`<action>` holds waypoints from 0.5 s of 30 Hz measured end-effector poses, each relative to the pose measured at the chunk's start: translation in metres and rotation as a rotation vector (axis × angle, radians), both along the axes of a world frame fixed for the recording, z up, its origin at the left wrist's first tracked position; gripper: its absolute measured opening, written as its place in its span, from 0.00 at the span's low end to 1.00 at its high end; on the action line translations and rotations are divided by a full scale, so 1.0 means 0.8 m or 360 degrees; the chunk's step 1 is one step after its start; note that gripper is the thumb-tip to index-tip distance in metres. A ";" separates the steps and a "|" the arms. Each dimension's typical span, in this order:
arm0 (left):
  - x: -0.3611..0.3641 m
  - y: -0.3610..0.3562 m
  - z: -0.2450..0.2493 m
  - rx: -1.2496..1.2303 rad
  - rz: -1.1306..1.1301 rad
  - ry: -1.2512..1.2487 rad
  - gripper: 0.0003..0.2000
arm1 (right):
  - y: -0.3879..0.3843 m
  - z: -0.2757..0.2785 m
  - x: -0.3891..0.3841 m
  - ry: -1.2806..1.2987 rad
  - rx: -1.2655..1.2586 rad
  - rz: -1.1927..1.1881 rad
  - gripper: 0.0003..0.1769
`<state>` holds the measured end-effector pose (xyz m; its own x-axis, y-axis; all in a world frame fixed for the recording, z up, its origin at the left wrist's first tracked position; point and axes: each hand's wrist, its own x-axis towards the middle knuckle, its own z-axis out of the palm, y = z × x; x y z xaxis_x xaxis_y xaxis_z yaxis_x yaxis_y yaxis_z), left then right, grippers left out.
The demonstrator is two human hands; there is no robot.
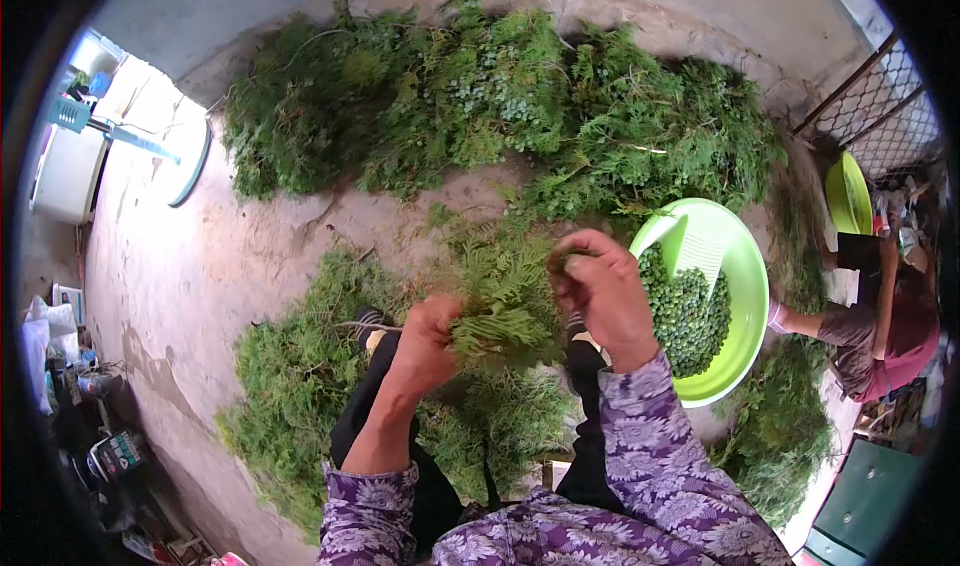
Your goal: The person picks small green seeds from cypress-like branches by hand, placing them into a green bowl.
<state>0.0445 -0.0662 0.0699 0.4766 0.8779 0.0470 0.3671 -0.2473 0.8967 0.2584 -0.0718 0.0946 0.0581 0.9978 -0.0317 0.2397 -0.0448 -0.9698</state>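
Note:
My left hand is closed round the woody stem of a leafy evergreen branch, whose bare end sticks out to the left. The flat green sprays fan out between my two hands, in front of my knees. Close to the branch's right side, my right hand has its fingers curled in a pinch; what lies between them is too small to make out. Just right of that hand stands a light green plastic basin with a ribbed washboard part. Many small round green cones or berries lie in it.
A long heap of cut evergreen branches lies along the wall. More cuttings cover the floor at left. Another person sits at right near a green tub. A fan's round base stands at upper left.

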 end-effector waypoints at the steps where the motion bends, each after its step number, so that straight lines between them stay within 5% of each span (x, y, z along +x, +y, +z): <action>1: 0.003 0.000 0.002 0.0232 0.0002 0.0130 0.08 | 0.000 0.006 0.002 0.0890 -0.0279 0.0036 0.10; 2: 0.004 -0.001 0.002 0.0232 0.0008 0.0131 0.08 | 0.000 0.013 0.002 0.1780 -0.0562 0.0070 0.08; 10: 0.005 -0.006 0.004 0.0508 0.0203 0.0706 0.12 | -0.006 0.009 -0.007 0.1260 -0.0600 0.0582 0.10; 15: -0.003 -0.008 -0.008 0.0275 0.0311 0.0555 0.09 | -0.002 0.020 -0.015 0.1607 -0.0766 0.0363 0.17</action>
<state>0.0421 -0.0723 0.0632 0.3155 0.9466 0.0667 0.6955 -0.2785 0.6623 0.2462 -0.0733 0.1103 -0.3924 0.8535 -0.3428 -0.5899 -0.5195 -0.6181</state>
